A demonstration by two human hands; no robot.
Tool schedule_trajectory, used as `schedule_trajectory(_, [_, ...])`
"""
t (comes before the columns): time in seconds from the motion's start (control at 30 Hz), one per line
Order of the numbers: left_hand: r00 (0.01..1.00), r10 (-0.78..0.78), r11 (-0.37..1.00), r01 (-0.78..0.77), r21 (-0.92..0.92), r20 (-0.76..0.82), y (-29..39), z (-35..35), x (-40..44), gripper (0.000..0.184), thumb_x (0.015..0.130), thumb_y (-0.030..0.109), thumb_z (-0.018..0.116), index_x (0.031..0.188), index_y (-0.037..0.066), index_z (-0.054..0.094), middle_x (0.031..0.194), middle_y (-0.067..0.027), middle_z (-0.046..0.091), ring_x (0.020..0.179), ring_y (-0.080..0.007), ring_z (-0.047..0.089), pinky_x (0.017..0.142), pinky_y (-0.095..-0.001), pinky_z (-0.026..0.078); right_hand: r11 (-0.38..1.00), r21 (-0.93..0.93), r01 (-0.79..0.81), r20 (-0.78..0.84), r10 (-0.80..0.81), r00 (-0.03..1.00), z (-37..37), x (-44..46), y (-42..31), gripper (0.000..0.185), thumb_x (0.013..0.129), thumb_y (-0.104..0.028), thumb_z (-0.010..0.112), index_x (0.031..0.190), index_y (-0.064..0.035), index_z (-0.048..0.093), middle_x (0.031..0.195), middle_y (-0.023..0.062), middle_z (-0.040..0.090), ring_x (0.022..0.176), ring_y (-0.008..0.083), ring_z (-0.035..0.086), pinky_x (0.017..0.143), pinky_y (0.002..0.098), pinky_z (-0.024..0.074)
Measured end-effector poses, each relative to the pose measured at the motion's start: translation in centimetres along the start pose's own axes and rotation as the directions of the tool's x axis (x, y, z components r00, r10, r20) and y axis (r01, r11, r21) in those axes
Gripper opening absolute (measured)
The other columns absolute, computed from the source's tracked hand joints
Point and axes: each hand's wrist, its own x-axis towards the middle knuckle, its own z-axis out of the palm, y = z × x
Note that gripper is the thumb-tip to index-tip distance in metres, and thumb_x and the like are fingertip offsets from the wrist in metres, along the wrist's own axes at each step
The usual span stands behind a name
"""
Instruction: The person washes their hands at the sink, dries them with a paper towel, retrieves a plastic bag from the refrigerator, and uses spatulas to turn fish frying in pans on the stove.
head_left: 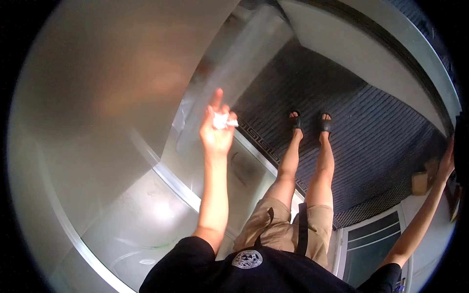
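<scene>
A shiny panel (97, 97) fills the left side. The left hand (218, 129) points its index finger up, the other fingers curled around a crumpled white tissue (222, 120), seen near the mat's patterned left edge. The glare and fingers hide part of the tissue. The dark mat (351, 132) lies under two sandals. At far right, the right hand (446, 165) reaches a dark edge; shadow hides its fingertips, so its grip cannot be told.

Wearing a black short-sleeved tee (303, 278) with a round white emblem (247, 259); showing tan shorts (320, 229), black straps (302, 227) and black slides (326, 124) between the hands (215, 139).
</scene>
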Motion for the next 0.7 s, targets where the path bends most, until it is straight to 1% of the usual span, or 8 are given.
schedule_trajectory(0.23, [0.956,0.281,0.951,-0.266,0.157,-0.083,4.2,-3.8,8.4,0.025,0.085,0.017,0.050,0.106,0.004,0.048,0.127,-0.0052,0.044,0.074,-0.0143,0.044,0.062,-0.0291,0.038,0.994,-0.111,0.005,0.004,-0.005,1.000,-1.4,0.7,-1.2,0.048,0.092,-0.039,0.030,0.126,-0.0069,0.041,0.127,0.0167,0.040,0.117,0.0302,0.036,0.095,0.0478,0.0292])
schedule_trajectory(0.33, [0.950,0.100,0.987,-0.056,0.152,-0.296,1.8,-10.2,11.0,0.022,0.084,0.013,0.048,0.105,0.004,0.048,0.114,-0.0064,0.052,0.074,-0.0152,0.043,0.062,-0.0297,0.038,0.959,-0.282,0.020,0.074,0.001,0.997,-3.5,2.8,-5.0,0.051,0.091,-0.040,0.029,0.127,-0.0041,0.038,0.128,0.0189,0.037,0.119,0.0331,0.033,0.095,0.0532,0.0268])
schedule_trajectory(0.4, [0.959,0.020,0.953,0.067,0.294,-0.282,-0.4,-13.8,14.1,0.015,0.082,0.009,0.046,0.096,0.004,0.049,0.100,-0.0072,0.054,0.071,-0.0169,0.043,0.062,-0.0304,0.038,0.750,-0.641,0.162,0.285,0.036,0.958,-6.7,5.8,-9.6,0.054,0.091,-0.040,0.029,0.127,-0.0022,0.037,0.129,0.0204,0.035,0.120,0.0350,0.030,0.096,0.0568,0.0252])
schedule_trajectory(0.43, [0.964,0.022,0.943,0.067,0.326,-0.263,-1.0,-14.9,15.8,0.013,0.081,0.008,0.045,0.093,0.003,0.050,0.093,-0.0074,0.053,0.070,-0.0177,0.043,0.061,-0.0306,0.037,0.939,-0.292,0.181,0.066,-0.169,0.983,-7.2,5.8,-13.2,0.053,0.091,-0.040,0.029,0.127,-0.0021,0.037,0.129,0.0206,0.035,0.120,0.0352,0.030,0.095,0.0570,0.0253])
schedule_trajectory(0.47, [0.969,0.025,0.932,0.066,0.357,-0.245,-1.6,-16.1,17.6,0.011,0.080,0.007,0.044,0.089,0.003,0.050,0.087,-0.0076,0.053,0.068,-0.0185,0.043,0.061,-0.0309,0.037,0.954,0.089,0.285,-0.218,-0.261,0.940,-7.7,6.0,-15.8,0.053,0.091,-0.040,0.028,0.127,-0.0021,0.036,0.129,0.0208,0.035,0.120,0.0354,0.030,0.095,0.0573,0.0255])
schedule_trajectory(0.53, [0.976,0.121,0.939,-0.053,0.340,-0.183,-1.8,-15.1,19.6,0.009,0.079,0.007,0.043,0.083,0.003,0.050,0.075,-0.0076,0.049,0.065,-0.0199,0.042,0.060,-0.0311,0.036,0.972,-0.135,-0.193,0.109,0.208,0.972,-9.2,8.0,-18.6,0.054,0.091,-0.040,0.028,0.128,-0.0023,0.036,0.129,0.0211,0.034,0.120,0.0357,0.031,0.095,0.0577,0.0257])
schedule_trajectory(0.57, [0.955,-0.077,0.972,0.009,-0.233,-0.287,-1.9,-13.4,19.4,0.008,0.079,0.010,0.044,0.076,0.004,0.048,0.071,-0.0075,0.048,0.062,-0.0200,0.042,0.059,-0.0313,0.035,0.965,-0.158,-0.208,0.083,0.223,0.971,-8.7,7.5,-17.9,0.053,0.091,-0.040,0.028,0.127,-0.0021,0.036,0.128,0.0211,0.035,0.119,0.0357,0.031,0.095,0.0569,0.0260])
schedule_trajectory(0.7, [0.975,-0.010,0.942,-0.066,-0.330,-0.223,-3.8,-14.3,19.2,0.015,0.082,0.017,0.044,0.078,0.004,0.049,0.068,-0.0059,0.048,0.060,-0.0172,0.042,0.058,-0.0313,0.036,0.989,-0.139,-0.040,-0.018,0.038,0.999,-3.9,3.1,-5.7,0.052,0.091,-0.040,0.030,0.125,-0.0015,0.039,0.125,0.0211,0.038,0.115,0.0354,0.034,0.094,0.0537,0.0270])
